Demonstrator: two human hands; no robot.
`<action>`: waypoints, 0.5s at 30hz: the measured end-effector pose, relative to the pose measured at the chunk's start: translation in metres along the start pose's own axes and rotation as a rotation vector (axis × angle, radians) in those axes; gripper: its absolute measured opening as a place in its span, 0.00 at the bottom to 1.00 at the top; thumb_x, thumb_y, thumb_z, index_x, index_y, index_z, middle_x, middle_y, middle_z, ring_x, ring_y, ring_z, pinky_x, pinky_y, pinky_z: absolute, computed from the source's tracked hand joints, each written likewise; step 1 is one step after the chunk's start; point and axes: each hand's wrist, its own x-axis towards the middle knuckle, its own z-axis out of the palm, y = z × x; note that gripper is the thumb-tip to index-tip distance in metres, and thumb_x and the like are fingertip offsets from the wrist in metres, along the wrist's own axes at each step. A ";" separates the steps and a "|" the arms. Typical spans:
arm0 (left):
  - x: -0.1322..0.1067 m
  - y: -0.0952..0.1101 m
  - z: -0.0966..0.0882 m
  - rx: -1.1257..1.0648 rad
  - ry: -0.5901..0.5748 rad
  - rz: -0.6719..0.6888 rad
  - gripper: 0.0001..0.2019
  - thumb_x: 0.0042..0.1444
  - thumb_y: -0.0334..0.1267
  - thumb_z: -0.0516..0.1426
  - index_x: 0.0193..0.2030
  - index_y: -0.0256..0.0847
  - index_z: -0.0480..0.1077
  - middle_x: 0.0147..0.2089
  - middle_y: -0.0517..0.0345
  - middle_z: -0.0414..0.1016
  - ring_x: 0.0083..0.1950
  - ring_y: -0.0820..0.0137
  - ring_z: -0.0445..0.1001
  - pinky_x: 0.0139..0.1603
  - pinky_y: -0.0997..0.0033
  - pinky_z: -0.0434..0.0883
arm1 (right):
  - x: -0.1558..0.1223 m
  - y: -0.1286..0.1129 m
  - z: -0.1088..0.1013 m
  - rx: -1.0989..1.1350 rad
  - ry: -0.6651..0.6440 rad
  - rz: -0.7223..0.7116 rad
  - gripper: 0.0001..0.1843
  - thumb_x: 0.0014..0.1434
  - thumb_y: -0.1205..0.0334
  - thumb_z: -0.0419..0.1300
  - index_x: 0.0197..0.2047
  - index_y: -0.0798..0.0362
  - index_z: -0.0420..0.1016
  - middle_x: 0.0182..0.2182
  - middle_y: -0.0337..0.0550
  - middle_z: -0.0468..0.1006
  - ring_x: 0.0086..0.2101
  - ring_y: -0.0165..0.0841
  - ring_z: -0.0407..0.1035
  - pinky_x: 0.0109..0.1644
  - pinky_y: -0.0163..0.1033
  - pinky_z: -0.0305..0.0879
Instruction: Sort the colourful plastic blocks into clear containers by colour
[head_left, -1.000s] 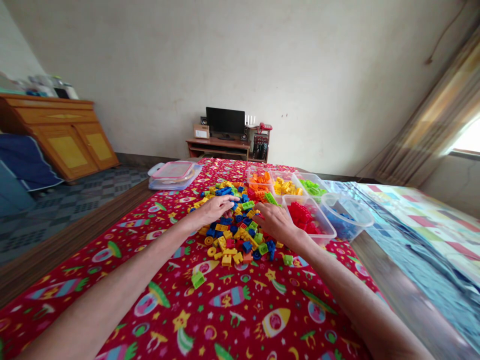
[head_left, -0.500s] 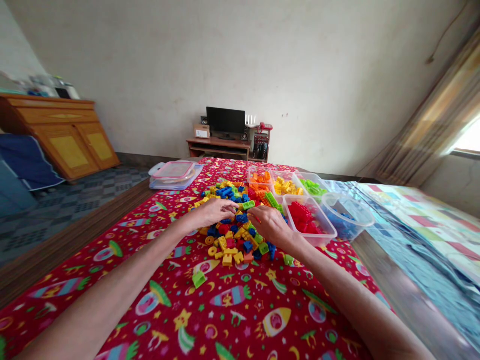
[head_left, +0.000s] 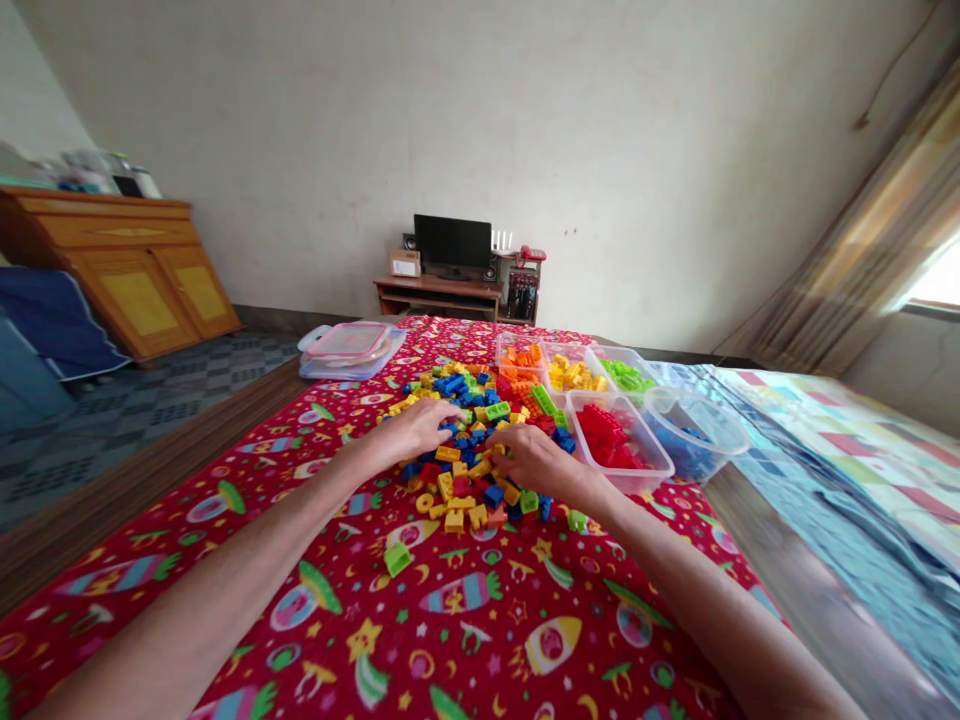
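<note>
A heap of mixed plastic bricks (head_left: 480, 445), yellow, blue, red, green and orange, lies on a red patterned cloth (head_left: 465, 620). My left hand (head_left: 420, 425) rests on the heap's left side with the fingers curled down among blue bricks. My right hand (head_left: 536, 458) lies on the heap's right side, fingers bent inward toward the left hand. What either hand grips, if anything, is hidden by the fingers. A lone green brick (head_left: 396, 558) sits on the cloth in front of the heap.
Clear tubs stand behind and right of the heap: orange bricks (head_left: 519, 357), yellow bricks (head_left: 574, 375), green bricks (head_left: 626, 375), red bricks (head_left: 611, 435), and a round tub of blue bricks (head_left: 690, 432). Stacked lids (head_left: 346, 348) lie far left. The table edge runs on both sides.
Both hands have drawn closer together over the heap. The right hand moved left and slightly toward me, and the left hand's fingers curled down into the bricks.
</note>
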 end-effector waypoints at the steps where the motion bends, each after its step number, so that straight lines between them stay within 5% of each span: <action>1: 0.000 0.003 -0.001 -0.015 0.022 -0.005 0.17 0.51 0.32 0.53 0.47 0.42 0.76 0.46 0.54 0.80 0.48 0.63 0.76 0.51 0.69 0.69 | 0.000 0.000 -0.003 0.015 -0.004 0.019 0.11 0.57 0.71 0.56 0.44 0.58 0.75 0.37 0.48 0.78 0.40 0.33 0.71 0.47 0.36 0.65; 8: -0.002 0.015 0.000 -0.058 -0.151 0.109 0.16 0.54 0.39 0.57 0.49 0.42 0.74 0.49 0.53 0.78 0.49 0.62 0.75 0.50 0.71 0.68 | -0.003 -0.001 -0.015 -0.017 -0.059 0.058 0.17 0.54 0.71 0.60 0.48 0.57 0.75 0.39 0.51 0.77 0.43 0.37 0.71 0.49 0.40 0.65; 12: -0.004 0.017 0.012 0.008 -0.107 0.140 0.13 0.55 0.37 0.57 0.47 0.41 0.73 0.46 0.52 0.77 0.48 0.62 0.74 0.50 0.69 0.67 | -0.008 0.017 -0.002 -0.005 0.059 -0.003 0.18 0.55 0.62 0.63 0.50 0.57 0.73 0.43 0.51 0.76 0.47 0.37 0.68 0.52 0.42 0.64; 15: -0.003 0.019 0.016 0.009 -0.077 0.166 0.10 0.55 0.35 0.56 0.44 0.40 0.73 0.44 0.53 0.77 0.47 0.63 0.74 0.48 0.70 0.67 | -0.009 0.030 0.006 0.000 0.026 -0.053 0.19 0.56 0.60 0.63 0.51 0.55 0.71 0.44 0.49 0.75 0.47 0.36 0.68 0.52 0.41 0.64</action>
